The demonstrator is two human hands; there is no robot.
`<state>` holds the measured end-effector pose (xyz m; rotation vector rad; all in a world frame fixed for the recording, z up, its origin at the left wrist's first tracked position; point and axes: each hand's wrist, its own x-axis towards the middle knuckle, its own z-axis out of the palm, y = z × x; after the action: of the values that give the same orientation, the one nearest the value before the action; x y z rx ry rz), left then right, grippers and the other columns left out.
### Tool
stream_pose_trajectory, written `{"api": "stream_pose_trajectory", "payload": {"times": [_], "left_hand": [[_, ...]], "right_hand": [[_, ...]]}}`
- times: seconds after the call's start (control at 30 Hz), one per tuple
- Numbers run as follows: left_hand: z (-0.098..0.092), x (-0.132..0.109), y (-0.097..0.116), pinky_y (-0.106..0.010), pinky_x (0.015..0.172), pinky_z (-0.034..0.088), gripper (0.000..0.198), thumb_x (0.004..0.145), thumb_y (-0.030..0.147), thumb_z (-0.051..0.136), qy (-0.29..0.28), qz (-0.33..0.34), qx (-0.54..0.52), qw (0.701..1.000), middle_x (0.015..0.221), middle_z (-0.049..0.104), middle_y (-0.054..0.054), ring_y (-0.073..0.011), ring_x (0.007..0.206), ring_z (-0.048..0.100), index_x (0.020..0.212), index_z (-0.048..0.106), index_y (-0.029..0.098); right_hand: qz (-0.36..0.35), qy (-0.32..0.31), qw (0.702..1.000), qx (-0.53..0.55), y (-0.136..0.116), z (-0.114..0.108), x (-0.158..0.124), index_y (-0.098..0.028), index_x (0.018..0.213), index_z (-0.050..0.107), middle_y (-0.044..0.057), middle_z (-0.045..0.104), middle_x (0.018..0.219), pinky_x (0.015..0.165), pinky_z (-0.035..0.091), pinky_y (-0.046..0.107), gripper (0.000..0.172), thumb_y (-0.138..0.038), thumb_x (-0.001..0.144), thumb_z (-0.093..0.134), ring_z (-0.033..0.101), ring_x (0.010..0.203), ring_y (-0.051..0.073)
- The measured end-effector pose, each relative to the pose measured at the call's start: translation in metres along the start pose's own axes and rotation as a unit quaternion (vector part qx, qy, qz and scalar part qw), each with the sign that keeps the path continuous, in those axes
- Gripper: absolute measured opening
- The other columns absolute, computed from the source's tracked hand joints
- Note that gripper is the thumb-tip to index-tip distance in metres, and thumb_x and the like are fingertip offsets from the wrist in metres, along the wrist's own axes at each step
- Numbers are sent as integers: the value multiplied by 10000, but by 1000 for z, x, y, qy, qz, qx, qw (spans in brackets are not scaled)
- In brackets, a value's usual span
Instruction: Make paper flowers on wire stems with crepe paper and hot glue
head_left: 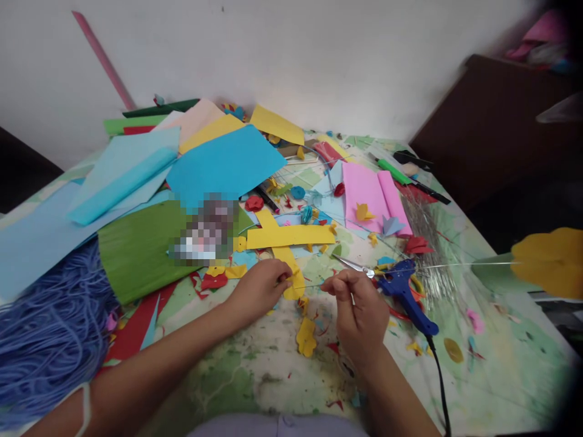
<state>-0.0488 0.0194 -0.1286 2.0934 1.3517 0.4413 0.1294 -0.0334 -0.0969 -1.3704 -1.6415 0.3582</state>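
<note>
A thin wire (310, 286) is stretched between my two hands above the table. My left hand (262, 285) is closed, its thumb and fingertips pinching the wire's left end over a yellow paper strip (296, 273). On the other side, my right hand (359, 306) is also closed, its fingertips on the wire. To the right of that hand a thin wire runs out to a yellow paper flower (549, 262) at the frame's edge; whether it is the same wire is hidden by the hand. Below the hands lies another yellow paper flower (306, 337).
Right of my right hand lie a blue glue gun (405, 291) with a black cord, scissors (353, 264) and a bundle of wires (430, 249). Coloured paper sheets (228, 161) cover the back left. Blue cord (54, 328) is heaped at left. Paper scraps are scattered about.
</note>
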Motion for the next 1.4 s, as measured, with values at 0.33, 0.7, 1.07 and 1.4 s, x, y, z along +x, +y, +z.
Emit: {"api": "stream_pose_trajectory", "payload": {"times": [0.33, 0.7, 1.07, 1.4], "left_hand": [[-9, -1, 15, -220, 557, 366, 107, 759, 224, 505, -40, -68, -177, 981, 683, 590, 0, -123, 620, 514, 761, 585, 152], [-10, 1, 18, -214, 480, 408, 141, 704, 284, 561, -27, -137, -331, 933, 616, 509, 35, -91, 491, 509, 734, 528, 151], [-18, -14, 44, -225, 496, 462, 259, 686, 388, 626, 18, -120, -422, 898, 648, 570, 19, -99, 519, 542, 771, 565, 151], [-11, -22, 41, -273, 769, 458, 270, 840, 390, 457, 20, -44, -336, 941, 862, 638, -38, -169, 839, 578, 904, 619, 184]], "right_hand": [[-25, 13, 1000, 3, 2, 1, -1, -209, 767, 519, -21, 606, 696, 615, 421, 245, 118, -164, 862, 466, 572, 649, 119], [-65, -5, 998, -17, 1, 0, 0, -198, 772, 541, -7, 600, 680, 642, 412, 264, 141, -142, 859, 445, 552, 657, 131], [55, -90, 990, 99, -10, 19, -7, -202, 804, 536, 44, 584, 866, 733, 432, 290, 135, -195, 873, 420, 543, 845, 157], [187, -51, 954, 228, -9, 16, -2, -181, 712, 517, -14, 497, 644, 554, 370, 234, 206, -328, 846, 463, 456, 602, 117]]}}
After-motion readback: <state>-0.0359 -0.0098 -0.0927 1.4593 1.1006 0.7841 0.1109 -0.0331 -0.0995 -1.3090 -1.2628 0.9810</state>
